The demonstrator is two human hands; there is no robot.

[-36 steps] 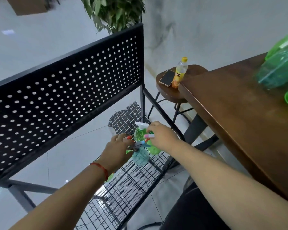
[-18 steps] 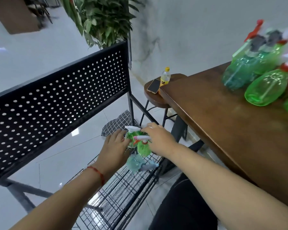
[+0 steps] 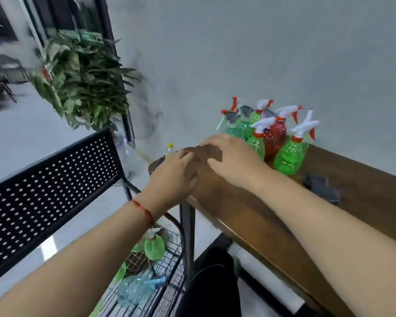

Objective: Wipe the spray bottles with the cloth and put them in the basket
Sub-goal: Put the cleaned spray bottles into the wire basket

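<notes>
Hovering left hand (image 3: 174, 177) and right hand (image 3: 233, 161), slack and empty, by likely light, slick spray bottles (image 3: 288, 156): grab at neck.

Indoor commercial-type space, office or lobby, can't narrow it further. Evidence: glossy tiled floor (image 3: 21, 133), bare grey wall (image 3: 261, 53), large potted plant (image 3: 85, 88), black perforated metal rack (image 3: 50, 186), dark wooden counter (image 3: 272, 225).
</notes>
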